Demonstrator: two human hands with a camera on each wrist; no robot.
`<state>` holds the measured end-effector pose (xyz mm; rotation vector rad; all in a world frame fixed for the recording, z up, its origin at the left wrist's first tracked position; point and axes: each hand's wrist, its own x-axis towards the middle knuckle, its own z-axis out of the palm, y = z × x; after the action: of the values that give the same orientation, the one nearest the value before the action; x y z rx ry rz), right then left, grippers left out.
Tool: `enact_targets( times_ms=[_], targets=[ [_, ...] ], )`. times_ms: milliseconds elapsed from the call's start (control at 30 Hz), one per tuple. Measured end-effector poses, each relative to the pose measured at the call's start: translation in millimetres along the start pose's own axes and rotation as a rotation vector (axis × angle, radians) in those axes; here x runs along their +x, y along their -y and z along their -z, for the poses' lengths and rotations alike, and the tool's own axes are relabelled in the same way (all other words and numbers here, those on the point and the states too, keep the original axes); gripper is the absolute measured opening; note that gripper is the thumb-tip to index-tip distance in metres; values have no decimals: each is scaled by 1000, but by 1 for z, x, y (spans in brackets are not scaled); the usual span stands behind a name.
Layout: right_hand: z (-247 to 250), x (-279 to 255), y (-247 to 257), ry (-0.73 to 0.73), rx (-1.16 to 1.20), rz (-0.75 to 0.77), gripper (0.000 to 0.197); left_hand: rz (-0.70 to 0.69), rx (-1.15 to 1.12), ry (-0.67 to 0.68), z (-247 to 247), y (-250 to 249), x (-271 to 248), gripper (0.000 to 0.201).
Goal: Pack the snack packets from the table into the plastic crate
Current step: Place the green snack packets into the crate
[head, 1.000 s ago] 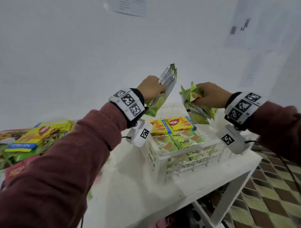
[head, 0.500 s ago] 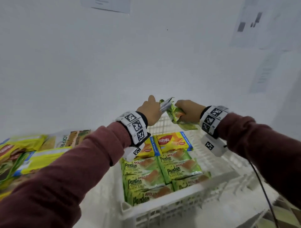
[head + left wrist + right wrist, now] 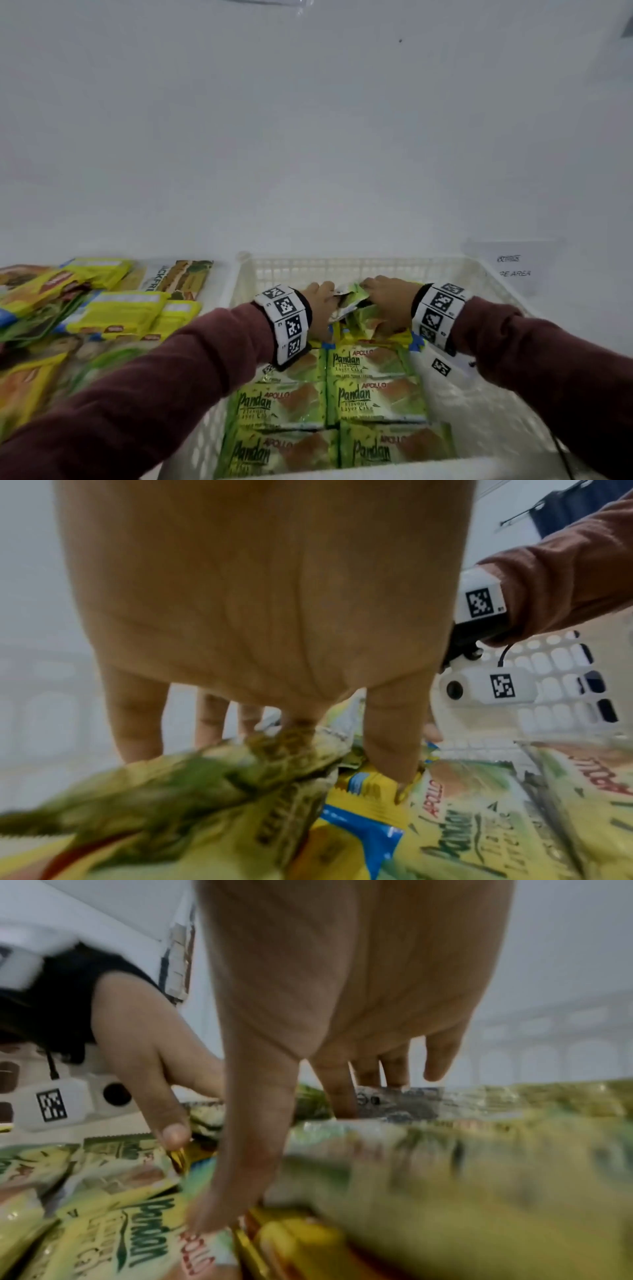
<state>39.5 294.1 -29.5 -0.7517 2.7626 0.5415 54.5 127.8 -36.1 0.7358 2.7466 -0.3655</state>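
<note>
White wall ahead, table (image 3: 219, 298) below: my left hand (image 3: 320, 301) and right hand (image 3: 387, 301) pinch green packets (image 3: 356, 298) at mid-frame, low in the crate (image 3: 342, 269) over yellow packets (image 3: 359, 829). Placing step; next I'd guess release, flatten, reach the pile (image 3: 102, 305) at left.

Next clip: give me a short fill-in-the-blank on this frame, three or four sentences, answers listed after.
1. Both hands, left hand and right hand, are inside the white ___.
2. The packets laid flat in the crate read ___.
3. The unpacked pile lies to the crate's ___.
4. The hands hold ___ packets.

Answers: crate; Pandan; left; green
</note>
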Motion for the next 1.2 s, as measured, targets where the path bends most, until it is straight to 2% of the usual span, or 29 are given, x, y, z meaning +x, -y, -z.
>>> enact_targets(
  times_ms=[100,167,233,300,400,567,667,767,900,1000,1033,1100,1167,1200],
  targets=[
    [-4,-1,-17,30,-14,89,86,67,-30,119,0,-3,-3,74],
    [-7,-4,-26,35,-8,124,88,91,-104,135,6,-8,-7,66],
    [-9,-7,-32,-21,58,162,80,70,-164,90,14,-11,-10,50],
    [-10,-12,-32,-86,87,191,69,77,-198,15,18,-7,-12,43],
    [-14,-20,-26,-130,63,189,53,87,-162,-66,15,-2,-12,42],
    [-21,-28,-14,-245,-33,168,53,107,-50,-183,10,-6,-10,49],
    [-17,-32,-11,-238,-12,150,45,127,-56,-133,7,-6,-8,52],
    [-16,-34,-3,-205,-51,133,35,128,-95,-153,8,-9,-11,46],
    [-14,-29,-1,-159,35,124,4,87,-137,-194,12,-12,-17,40],
    [-11,-29,-7,-100,203,140,22,80,-148,-189,16,-13,-18,47],
    [-10,-30,-10,-94,241,155,24,82,-168,-186,18,-12,-18,44],
    [-6,-33,-13,-87,314,177,19,84,-275,-201,24,-9,-19,24],
    [-4,-35,-15,-91,360,201,43,77,-446,-196,29,-5,-23,21],
    [-2,-36,-17,-104,375,214,48,64,-526,-186,32,-3,-26,20]
  ],
)
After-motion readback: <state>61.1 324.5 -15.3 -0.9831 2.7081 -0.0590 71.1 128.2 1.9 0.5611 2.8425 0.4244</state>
